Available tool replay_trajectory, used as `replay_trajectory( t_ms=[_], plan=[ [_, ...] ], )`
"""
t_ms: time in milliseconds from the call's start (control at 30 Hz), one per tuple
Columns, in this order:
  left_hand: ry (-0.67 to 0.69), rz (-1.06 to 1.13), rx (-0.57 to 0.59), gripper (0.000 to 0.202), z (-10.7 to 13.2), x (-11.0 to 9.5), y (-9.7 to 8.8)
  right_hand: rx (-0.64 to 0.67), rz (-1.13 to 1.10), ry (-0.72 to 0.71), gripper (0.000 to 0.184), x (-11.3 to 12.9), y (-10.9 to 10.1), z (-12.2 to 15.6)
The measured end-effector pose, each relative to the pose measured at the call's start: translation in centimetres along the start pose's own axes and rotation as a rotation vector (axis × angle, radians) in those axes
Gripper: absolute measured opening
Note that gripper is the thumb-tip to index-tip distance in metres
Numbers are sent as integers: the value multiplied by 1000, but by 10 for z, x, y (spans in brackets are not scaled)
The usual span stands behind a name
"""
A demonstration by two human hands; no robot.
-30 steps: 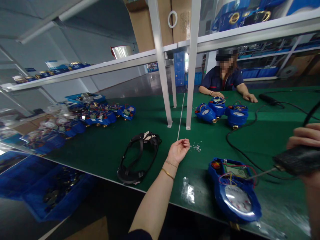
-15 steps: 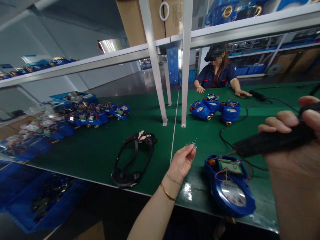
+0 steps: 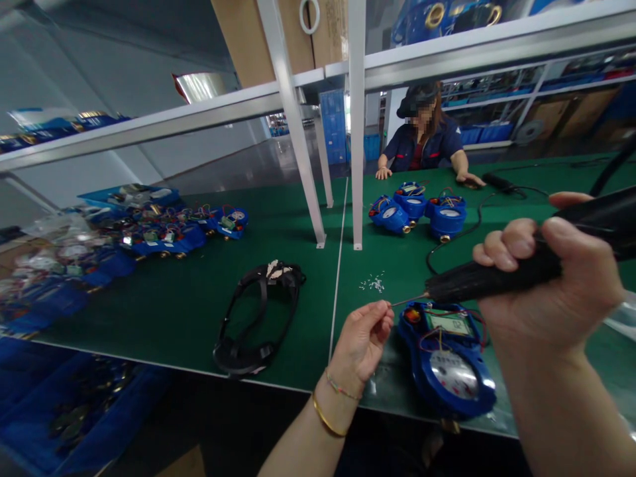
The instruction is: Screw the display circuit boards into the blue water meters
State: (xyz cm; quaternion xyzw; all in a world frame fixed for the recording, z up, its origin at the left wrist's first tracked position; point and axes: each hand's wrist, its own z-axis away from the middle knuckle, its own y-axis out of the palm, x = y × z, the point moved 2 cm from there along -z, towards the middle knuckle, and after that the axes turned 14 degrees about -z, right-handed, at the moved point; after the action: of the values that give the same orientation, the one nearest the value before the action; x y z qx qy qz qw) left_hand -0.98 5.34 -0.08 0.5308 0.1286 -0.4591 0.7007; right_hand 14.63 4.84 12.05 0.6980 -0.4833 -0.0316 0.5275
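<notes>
My right hand (image 3: pixel 546 285) is wrapped round a black electric screwdriver (image 3: pixel 517 268) held level, its thin bit pointing left. My left hand (image 3: pixel 362 341) is pinched at the bit's tip, fingers closed on something too small to make out. Just below and right of both lies an open blue water meter (image 3: pixel 447 358) with a green circuit board, coloured wires and a white dial. A small pile of tiny screws (image 3: pixel 373 283) lies on the green mat (image 3: pixel 199 291) just beyond my left hand.
A black strap harness (image 3: pixel 256 318) lies left of my left hand. Three blue meters (image 3: pixel 417 212) stand further back, before a seated person in a dark uniform. Many meters (image 3: pixel 149 228) crowd the left. White shelf posts (image 3: pixel 355 132) rise mid-table. A black cable (image 3: pixel 467 228) trails right.
My left hand left the screw pile and drew back to the screwdriver's tip, fingers pinched. My right hand raised the screwdriver and swung it level across the meter.
</notes>
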Motion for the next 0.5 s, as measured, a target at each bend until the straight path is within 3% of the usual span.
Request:
replay_trajectory(
  t_ms=[300, 500],
  plan=[
    [111, -118, -68, 21, 1, 3, 12, 45, 13, -33, 27, 0, 0, 7],
    [181, -261, -71, 55, -3, 5, 9, 72, 31, -28, 31, 11, -3, 4]
  ],
)
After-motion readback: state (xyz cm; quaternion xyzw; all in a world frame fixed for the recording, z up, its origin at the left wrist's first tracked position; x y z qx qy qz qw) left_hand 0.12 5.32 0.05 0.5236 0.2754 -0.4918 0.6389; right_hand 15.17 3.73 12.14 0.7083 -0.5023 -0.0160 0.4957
